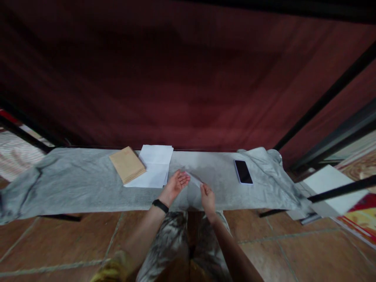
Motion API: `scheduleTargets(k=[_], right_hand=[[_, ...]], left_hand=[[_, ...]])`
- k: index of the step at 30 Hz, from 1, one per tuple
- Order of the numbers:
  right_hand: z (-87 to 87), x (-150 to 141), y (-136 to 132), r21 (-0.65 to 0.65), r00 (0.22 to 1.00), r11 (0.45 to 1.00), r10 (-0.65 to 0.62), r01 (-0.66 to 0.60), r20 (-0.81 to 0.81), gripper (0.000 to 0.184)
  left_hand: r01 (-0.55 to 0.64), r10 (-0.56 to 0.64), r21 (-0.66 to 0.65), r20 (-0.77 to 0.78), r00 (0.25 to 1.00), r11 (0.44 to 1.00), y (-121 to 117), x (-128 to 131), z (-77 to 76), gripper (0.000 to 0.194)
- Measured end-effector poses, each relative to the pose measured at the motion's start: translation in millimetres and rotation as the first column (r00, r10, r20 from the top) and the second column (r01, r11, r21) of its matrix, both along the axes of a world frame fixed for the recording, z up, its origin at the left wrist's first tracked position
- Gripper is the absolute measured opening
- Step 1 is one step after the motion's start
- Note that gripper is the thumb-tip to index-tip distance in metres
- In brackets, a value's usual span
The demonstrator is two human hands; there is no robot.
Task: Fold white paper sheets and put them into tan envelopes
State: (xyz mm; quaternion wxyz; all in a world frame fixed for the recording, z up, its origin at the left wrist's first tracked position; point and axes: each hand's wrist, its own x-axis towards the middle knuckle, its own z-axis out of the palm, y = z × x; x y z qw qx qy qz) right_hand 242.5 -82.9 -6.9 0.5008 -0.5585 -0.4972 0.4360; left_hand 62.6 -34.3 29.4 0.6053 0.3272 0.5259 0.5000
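A narrow strip of folded white paper (194, 179) slants between my two hands above the grey cloth. My right hand (208, 199) pinches its lower right end between thumb and fingers. My left hand (176, 184), with a black band on the wrist, is turned palm up, its fingers loosely stretched out by the paper's upper left end. Whether those fingertips touch the strip I cannot tell. Just left of my left hand lie white paper sheets (157, 164), with a crease across the top one. A stack of brown envelopes (127, 164) partly covers them.
A grey cloth (85, 184) covers the long narrow bench in front of me. On its right side lies a phone (243, 172) with a dark screen. Behind stands a dark red panel (188, 86) with black metal bars. Flat boards (335, 188) lean at the right.
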Motion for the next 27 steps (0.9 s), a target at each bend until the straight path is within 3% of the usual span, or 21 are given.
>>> scheduleTargets(k=[3,7,10,14,17,20,22,24,27], right_hand=[[1.1,-9,7,-0.053,0.99,0.997,-0.053,0.047,-0.13,0.052],[-0.6,-19,5,-0.129,0.947,0.991,-0.066,0.026,-0.315,0.053],[-2.9,-21,-4,-0.175,0.919,0.983,-0.028,-0.045,-0.394,0.05],[-5.7,-14,-19,-0.226,0.899,0.948,0.112,-0.225,-0.423,0.047],[-4.8,-7,-19,-0.217,0.941,0.938,0.208,-0.269,-0.269,0.045],[-1.3,-3,-7,-0.154,0.98,0.971,0.172,-0.186,-0.095,0.041],[0.2,-2,4,-0.04,0.986,0.988,0.153,-0.15,0.073,0.039],[-0.7,-3,14,0.114,0.923,0.975,0.138,-0.19,0.36,0.043],[-7.0,-10,25,0.22,0.736,0.933,0.064,-0.283,0.673,0.047]], left_hand=[[-0.039,0.038,-0.018,-0.042,0.998,0.999,-6,2,-3.7,0.057],[-0.09,0.088,0.001,-0.198,0.976,0.996,-23,10,-18.0,0.039],[-0.041,0.049,0.033,-0.279,0.959,0.999,-30,16,-27.8,0.047],[0.022,0.021,0.087,-0.461,0.887,0.996,-22,8,-32.4,0.055],[0.106,-0.012,0.118,-0.61,0.793,0.987,-10,-5,-30.7,0.055],[0.183,-0.014,0.15,-0.737,0.676,0.972,2,-13,-27.5,0.059],[0.221,0.007,0.174,-0.801,0.598,0.96,6,-13,-25.8,0.061],[0.244,0.046,0.198,-0.857,0.513,0.949,5,-9,-25.6,0.06],[0.289,0.111,0.217,-0.932,0.344,0.932,-5,5,-31.1,0.052]])
